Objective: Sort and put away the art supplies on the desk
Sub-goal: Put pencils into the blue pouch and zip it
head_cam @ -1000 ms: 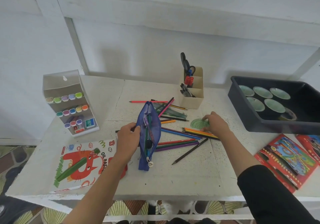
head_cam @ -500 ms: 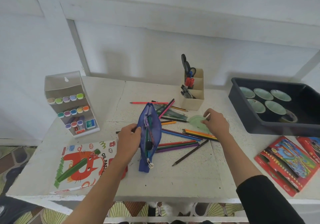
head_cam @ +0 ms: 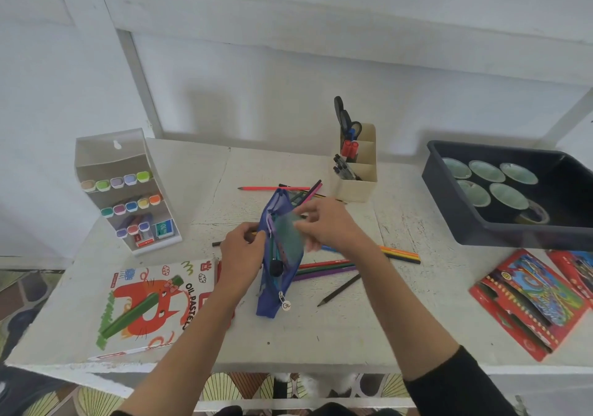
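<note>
Standing open at mid-desk [head_cam: 321, 335], the blue pouch [head_cam: 272, 300] has a few pens inside. Back right, the dark tray [head_cam: 500, 235] carries five green-lidded jars and a tape roll; the cream holder [head_cam: 357, 187] keeps scissors and markers. Loose coloured pencils [head_cam: 324, 268] lie scattered beside and behind the pouch, partly under the right arm. Left hand [head_cam: 242, 253] grips the pouch's left lip, fingers curled; right hand [head_cam: 327, 223] pinches the green protractor [head_cam: 288, 242] right at the pouch's mouth.
</note>
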Demonstrator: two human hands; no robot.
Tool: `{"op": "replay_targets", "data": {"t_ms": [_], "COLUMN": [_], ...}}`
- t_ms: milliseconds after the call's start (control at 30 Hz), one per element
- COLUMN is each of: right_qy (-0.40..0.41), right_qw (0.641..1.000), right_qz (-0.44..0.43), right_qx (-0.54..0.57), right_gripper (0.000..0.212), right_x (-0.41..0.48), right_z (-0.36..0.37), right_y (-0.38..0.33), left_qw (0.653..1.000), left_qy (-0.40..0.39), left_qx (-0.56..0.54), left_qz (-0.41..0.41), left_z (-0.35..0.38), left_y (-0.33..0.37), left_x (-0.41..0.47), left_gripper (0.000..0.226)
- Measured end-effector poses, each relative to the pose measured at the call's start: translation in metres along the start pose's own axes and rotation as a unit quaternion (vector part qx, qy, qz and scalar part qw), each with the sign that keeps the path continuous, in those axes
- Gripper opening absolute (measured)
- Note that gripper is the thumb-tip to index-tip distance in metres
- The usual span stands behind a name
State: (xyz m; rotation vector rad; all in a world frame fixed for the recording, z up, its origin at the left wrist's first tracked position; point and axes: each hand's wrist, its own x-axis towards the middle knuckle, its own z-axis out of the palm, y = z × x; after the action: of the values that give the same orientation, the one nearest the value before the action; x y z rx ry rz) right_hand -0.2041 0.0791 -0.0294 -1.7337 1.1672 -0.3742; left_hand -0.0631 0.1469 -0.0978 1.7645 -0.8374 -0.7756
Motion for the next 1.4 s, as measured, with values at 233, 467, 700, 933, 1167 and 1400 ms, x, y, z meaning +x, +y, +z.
{"op": "replay_targets", "data": {"t_ms": [233, 467, 700, 933, 1167, 1400], "right_qy": [0.201, 0.166, 0.242, 0.328, 0.355, 0.399], "right_qw": [0.979, 0.946, 0.913, 0.937, 0.927, 0.903], "right_qz": [-0.025, 0.027, -0.005, -0.091, -0.091, -0.136], "right_qx": [0.017, -0.276, -0.329, -0.082, 0.075, 0.081], "right_gripper": [0.013, 0.030, 0.022, 0.016, 0.011, 0.010], "right_x": [0.034, 0.069, 0.058, 0.016, -0.017, -0.031], "right_z": [-0.003, -0.031, -0.032, -0.053, -0.054, -0.054], "right_y": [0.027, 0.104, 0.127, 0.124, 0.106, 0.071], "left_qw": [1.000, 0.999, 0.999, 1.000, 1.000, 1.000], "left_qy": [0.014, 0.029, 0.025, 0.011, -0.009, -0.003], "left_qx": [0.007, 0.028, 0.035, 0.016, 0.004, 0.010], "left_qz": [0.001, 0.003, 0.004, 0.013, 0.018, 0.022], "left_z": [-0.008, -0.014, -0.015, -0.011, -0.004, -0.002], "left_y": [-0.004, -0.009, -0.010, -0.008, -0.005, -0.005], "left_x": [0.003, 0.003, 0.004, 0.003, 0.003, 0.001], "left_gripper": [0.008, 0.013, 0.015, 0.011, 0.010, 0.009]}}
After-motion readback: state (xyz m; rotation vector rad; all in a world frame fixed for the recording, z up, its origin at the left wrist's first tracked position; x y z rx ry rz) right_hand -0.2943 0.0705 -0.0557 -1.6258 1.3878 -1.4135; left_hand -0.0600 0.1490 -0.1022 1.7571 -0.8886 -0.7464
